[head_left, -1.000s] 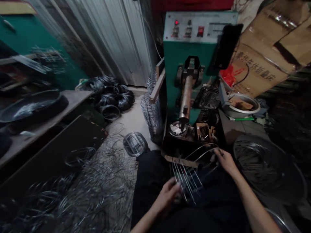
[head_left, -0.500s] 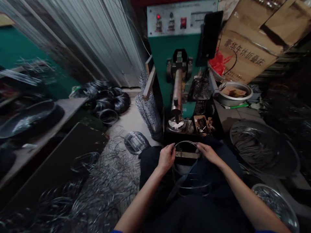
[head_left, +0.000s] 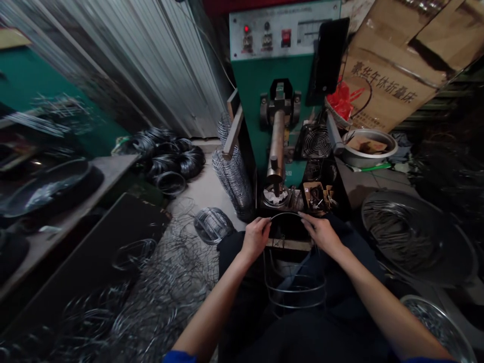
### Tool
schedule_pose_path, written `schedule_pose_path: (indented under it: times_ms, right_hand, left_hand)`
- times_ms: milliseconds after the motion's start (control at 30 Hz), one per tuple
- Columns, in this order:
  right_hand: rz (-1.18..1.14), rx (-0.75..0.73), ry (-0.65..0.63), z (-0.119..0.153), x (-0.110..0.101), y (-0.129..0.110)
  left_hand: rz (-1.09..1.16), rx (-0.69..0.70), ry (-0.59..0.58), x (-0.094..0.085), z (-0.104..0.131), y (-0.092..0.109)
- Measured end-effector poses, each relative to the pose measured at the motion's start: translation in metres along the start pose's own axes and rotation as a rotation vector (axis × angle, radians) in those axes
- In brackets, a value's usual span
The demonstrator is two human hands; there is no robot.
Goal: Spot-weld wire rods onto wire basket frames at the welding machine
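Note:
Between my two hands is a thin metal wire frame (head_left: 295, 291), with an arched top and rounded loops hanging lower over my lap. My left hand (head_left: 256, 237) pinches the left end of the arch. At the arch's right side, the fingers of my right hand (head_left: 322, 233) are closed on the wire, thumb underneath. Just ahead stands a green machine (head_left: 249, 96) with a metal cylindrical arm (head_left: 277, 136) pointing toward me. Below that arm sits a round dish (head_left: 276, 202) with white, crumpled material in it.
Stacked wire rings (head_left: 231, 176) lean left of the machine, near a wire bundle (head_left: 214, 225). Loose wire (head_left: 177, 272) litters the floor. On my right are a dark basin (head_left: 454, 252) of wire pieces, a metal bowl (head_left: 353, 157) and a cardboard box (head_left: 393, 85).
My right hand has shifted slightly left, bringing my hands closer together. The arch has risen a little, and the frame's lower loops show more clearly over my lap.

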State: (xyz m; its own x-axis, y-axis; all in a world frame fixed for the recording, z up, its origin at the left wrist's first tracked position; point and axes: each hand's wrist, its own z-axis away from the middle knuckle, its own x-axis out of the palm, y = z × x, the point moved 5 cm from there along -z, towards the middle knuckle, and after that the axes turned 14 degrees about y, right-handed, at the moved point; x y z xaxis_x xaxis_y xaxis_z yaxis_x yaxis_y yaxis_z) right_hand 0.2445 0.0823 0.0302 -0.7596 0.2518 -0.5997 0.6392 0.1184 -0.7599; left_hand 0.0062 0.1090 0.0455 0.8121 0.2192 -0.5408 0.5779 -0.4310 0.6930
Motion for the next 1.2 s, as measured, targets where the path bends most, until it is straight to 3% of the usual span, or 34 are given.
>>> schedule_pose_path:
  times_ms: [133,300,567,1067,1200]
  right_hand:
    - [0.079,-0.059,0.015,-0.011,-0.001,-0.010]
    - [0.107,-0.024,-0.033,-0.025,-0.006,-0.029]
    - [0.130,-0.089,0.013,-0.041,-0.013,-0.048]
    - [0.195,-0.137,0.045,-0.055,-0.006,-0.041]
    - [0.167,-0.087,0.020,-0.054,-0.006,-0.042]
  left_hand:
    - [-0.005,0.031,0.017,-0.007,-0.012,0.004]
    - [-0.045,0.124,0.045,-0.017,-0.029,0.011]
    - [-0.073,0.228,0.096,-0.028,-0.048,0.020]
    - [-0.053,0.206,0.091,-0.026,-0.056,0.011]
    - [-0.021,0.184,0.092,-0.026,-0.056,0.010]
